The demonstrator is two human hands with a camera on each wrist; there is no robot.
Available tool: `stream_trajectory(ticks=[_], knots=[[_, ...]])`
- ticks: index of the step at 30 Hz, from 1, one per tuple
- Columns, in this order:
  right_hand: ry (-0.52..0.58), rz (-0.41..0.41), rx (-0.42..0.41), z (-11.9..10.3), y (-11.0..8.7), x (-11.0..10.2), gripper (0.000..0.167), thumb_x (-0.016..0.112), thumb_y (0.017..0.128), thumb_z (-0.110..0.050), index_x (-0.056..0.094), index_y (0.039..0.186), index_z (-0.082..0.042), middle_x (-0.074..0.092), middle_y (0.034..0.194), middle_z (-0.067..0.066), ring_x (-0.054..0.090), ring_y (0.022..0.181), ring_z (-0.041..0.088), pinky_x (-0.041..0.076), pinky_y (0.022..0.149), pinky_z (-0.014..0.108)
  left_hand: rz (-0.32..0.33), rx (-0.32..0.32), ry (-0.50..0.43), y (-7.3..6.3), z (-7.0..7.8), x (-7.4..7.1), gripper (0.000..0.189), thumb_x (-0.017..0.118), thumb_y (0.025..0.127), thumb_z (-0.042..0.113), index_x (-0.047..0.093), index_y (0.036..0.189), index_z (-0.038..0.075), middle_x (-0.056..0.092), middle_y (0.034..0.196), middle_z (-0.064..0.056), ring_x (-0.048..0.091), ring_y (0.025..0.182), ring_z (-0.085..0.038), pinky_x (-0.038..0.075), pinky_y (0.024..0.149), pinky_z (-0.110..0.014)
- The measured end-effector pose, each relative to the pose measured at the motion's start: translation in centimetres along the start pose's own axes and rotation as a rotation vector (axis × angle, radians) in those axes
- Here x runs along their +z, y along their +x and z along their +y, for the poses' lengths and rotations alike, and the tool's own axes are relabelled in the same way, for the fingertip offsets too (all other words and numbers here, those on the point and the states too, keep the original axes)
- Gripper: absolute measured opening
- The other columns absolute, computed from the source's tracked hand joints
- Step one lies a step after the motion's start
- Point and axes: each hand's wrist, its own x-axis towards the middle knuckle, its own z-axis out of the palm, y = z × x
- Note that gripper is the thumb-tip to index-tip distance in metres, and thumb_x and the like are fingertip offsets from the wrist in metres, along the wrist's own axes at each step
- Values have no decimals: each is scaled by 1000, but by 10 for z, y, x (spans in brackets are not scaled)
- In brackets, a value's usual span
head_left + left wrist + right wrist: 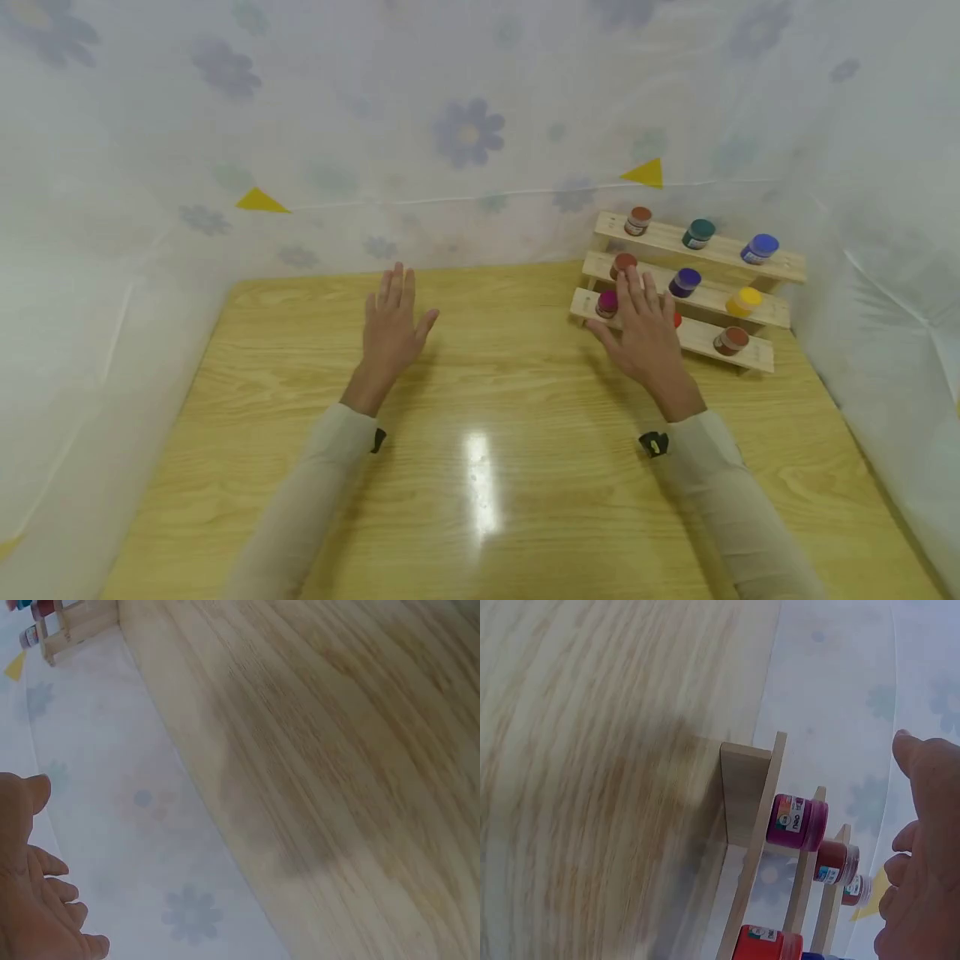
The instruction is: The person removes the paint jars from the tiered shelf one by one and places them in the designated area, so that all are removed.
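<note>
My left hand is held over the back left part of the wooden table, its fingers straight and the thumb spread. It holds nothing, and its shadow falls on the wood in the left wrist view. My right hand hovers with straight fingers in front of a three-tier wooden rack and hides part of it. Small paint jars stand on the tiers: a magenta jar, a red jar, a purple jar, a yellow jar, a blue jar, a green jar and several brown ones.
A white flower-patterned sheet hangs behind the table and along both sides. Two yellow triangles are on the back sheet. The rack stands at the table's back right corner. A bright light reflection lies on the tabletop.
</note>
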Motion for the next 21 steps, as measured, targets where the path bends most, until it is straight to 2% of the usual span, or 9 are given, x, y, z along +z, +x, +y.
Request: stream_trajectory(ticks=[3,8,14,21], knots=[[5,-18,4,4,-3,-1,86,30,95,-63,-8,152,-11,-7,160,11,-6,148,35,-1,114,64,4,7,-5,2,5,3,75,36,99,50,6,153,6,3,161,-12,5,149,-30,14,117,-57],[5,-2,15,9,-7,-1,85,31,95,-62,-3,153,-10,-8,160,10,-7,147,36,-2,114,65,15,27,13,6,17,9,75,36,99,51,8,153,5,6,161,-13,7,148,-30,17,117,-57],[0,30,25,18,-13,-1,85,33,94,-64,3,154,-12,-7,161,10,-2,146,41,0,112,68,-6,40,25,13,30,14,76,36,99,51,5,153,7,2,161,-11,5,149,-29,15,117,-57],[-30,44,36,28,-20,-7,84,35,94,-63,6,154,-11,-1,160,15,-6,147,38,2,111,70,-36,45,20,17,45,20,77,37,99,51,3,153,10,-1,162,-8,1,149,-26,13,118,-57]])
